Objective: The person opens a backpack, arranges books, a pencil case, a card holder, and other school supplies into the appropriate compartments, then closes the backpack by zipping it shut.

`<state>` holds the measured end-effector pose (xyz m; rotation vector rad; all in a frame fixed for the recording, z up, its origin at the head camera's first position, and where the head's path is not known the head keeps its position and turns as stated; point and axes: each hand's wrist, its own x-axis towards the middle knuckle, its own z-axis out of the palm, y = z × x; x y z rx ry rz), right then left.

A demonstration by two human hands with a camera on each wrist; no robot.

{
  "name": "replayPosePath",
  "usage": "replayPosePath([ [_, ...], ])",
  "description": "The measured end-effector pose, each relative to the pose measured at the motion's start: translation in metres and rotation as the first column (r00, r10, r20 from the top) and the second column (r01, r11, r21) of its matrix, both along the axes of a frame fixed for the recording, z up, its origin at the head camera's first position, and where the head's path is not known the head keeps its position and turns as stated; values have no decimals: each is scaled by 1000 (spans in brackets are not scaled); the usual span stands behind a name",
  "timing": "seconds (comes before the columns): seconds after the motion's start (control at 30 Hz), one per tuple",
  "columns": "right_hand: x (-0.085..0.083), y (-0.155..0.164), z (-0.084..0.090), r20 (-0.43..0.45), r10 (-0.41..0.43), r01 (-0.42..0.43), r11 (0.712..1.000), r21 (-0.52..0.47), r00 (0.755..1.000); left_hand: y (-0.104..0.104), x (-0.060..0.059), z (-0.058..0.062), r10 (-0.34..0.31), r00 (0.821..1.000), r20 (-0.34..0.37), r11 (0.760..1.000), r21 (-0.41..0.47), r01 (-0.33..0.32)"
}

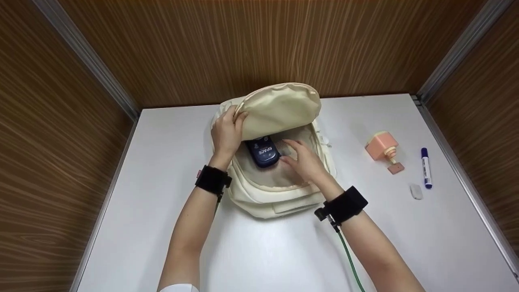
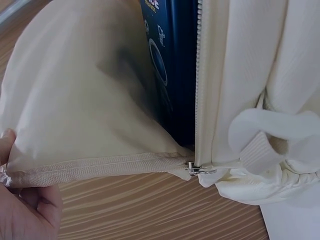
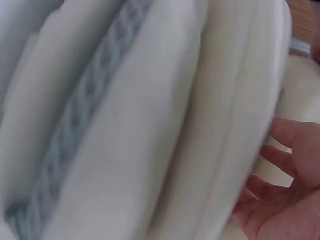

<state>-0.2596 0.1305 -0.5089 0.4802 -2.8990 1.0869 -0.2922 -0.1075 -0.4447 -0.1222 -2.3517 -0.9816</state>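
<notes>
Nearest the camera, two bare forearms with black wrist bands reach across a white table (image 1: 162, 243); a green cable trails from the right band. A cream backpack (image 1: 279, 198) lies on the middle of the table with its main compartment unzipped. The right hand (image 1: 304, 160) is inside the opening, fingers straight and slightly apart, holding nothing, just beside a dark blue case (image 1: 263, 152) that lies in the compartment. The left hand (image 1: 226, 134) pinches the zipper edge of the lifted flap (image 1: 279, 107), fingers curled round the fabric. To the right, well apart from the backpack, sit a pink dispenser (image 1: 382, 147), a blue marker (image 1: 425, 167) and a small white eraser (image 1: 416, 191). Beyond and on both sides, wood-grain wall panels (image 1: 243, 44) with metal corner strips enclose the table.
</notes>
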Motion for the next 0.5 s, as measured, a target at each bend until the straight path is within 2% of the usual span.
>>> replayPosePath([
  [0.17, -8, 35, 8, -55, -68, 68, 998, 2, 996, -1, 0, -1, 6, 1000, -6, 1000, -1, -6],
  [0.27, -14, 58, 11, -90, -134, 137, 990, 24, 987, -1, 0, -3, 8, 1000, -8, 1000, -4, -8],
  [0.37, -18, 82, 12, -89, -231, 238, 969, 71, 969, -2, 0, -4, 9, 1000, -2, 1000, -8, -9],
  [0.5, -25, 109, 12, -82, -360, 367, 924, 105, 930, -2, 0, -5, 13, 1000, 8, 1000, -10, -13],
])
